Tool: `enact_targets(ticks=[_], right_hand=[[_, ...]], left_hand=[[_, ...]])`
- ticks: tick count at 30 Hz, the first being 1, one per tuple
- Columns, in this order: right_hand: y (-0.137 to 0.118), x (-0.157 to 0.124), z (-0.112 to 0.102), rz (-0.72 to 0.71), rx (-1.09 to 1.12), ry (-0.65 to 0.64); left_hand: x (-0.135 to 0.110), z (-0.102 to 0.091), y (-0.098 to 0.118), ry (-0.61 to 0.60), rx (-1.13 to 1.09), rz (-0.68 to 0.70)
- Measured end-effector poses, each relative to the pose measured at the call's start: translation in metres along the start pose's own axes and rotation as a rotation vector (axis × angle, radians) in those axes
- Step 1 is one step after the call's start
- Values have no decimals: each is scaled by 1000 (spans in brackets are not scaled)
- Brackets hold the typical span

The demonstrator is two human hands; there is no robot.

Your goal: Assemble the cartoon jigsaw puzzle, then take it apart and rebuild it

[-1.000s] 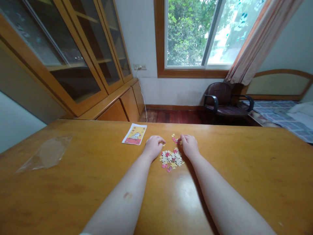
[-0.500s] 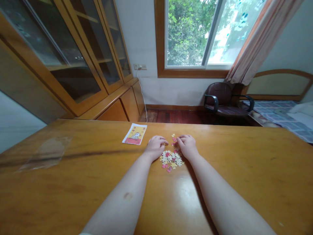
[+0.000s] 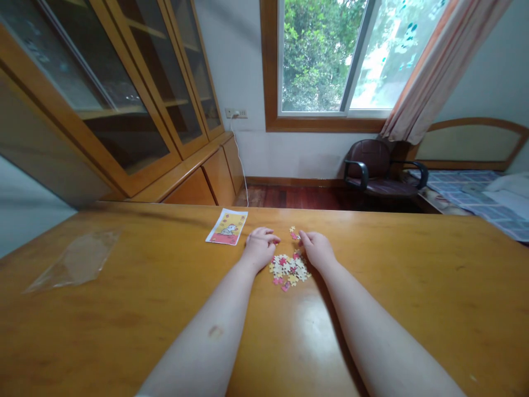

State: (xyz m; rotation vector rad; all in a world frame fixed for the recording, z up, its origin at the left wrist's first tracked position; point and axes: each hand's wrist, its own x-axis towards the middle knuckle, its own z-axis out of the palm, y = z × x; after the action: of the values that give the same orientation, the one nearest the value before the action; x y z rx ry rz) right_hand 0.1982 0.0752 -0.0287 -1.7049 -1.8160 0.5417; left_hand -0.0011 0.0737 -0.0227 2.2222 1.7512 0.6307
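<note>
A small heap of yellow, white and pink jigsaw pieces (image 3: 290, 269) lies on the wooden table (image 3: 413, 286) between my wrists. My left hand (image 3: 259, 246) rests knuckles up just left of the heap, fingers curled and pinched on a small piece I can hardly see. To the right of the heap, my right hand (image 3: 317, 247) has its fingertips pinched at a few loose pink and yellow pieces (image 3: 293, 234) beyond it. A picture card (image 3: 227, 226) with a yellow and red drawing lies left of my left hand.
A crumpled clear plastic bag (image 3: 76, 259) lies at the table's left. Behind the table stand glass-door wooden cabinets (image 3: 136, 94), a window, a dark armchair (image 3: 382, 171) and a bed (image 3: 479, 190) at the right.
My right hand has shifted a little to the left, toward the loose pieces. My left hand has hardly moved. The heap and card stay put.
</note>
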Motion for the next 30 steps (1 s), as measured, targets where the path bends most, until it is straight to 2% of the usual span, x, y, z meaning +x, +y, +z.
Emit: enact_targets(ticks=[4,9,12,15,22,30], right_hand=[[-5,-2,-2,19,-42,-57],[-7,-1,-1,-102,-12,-126],[-5,0,-1,-175,-77,-77],[-5,0,-2,-175,-149,-15],[-9,-2,-3,-191,-107,-91],[-5,0,-2,-148,-91,-36]], left_hand=[[-2,0,1,-26,-42,80],[-3,3,0,-83,-57,174],[-4,4,-1,-84,-55,192],[-4,4,-1,-95,-58,218],[-4,2,1,-80,-69,188],[-5,-1,4,-98,-60,181]])
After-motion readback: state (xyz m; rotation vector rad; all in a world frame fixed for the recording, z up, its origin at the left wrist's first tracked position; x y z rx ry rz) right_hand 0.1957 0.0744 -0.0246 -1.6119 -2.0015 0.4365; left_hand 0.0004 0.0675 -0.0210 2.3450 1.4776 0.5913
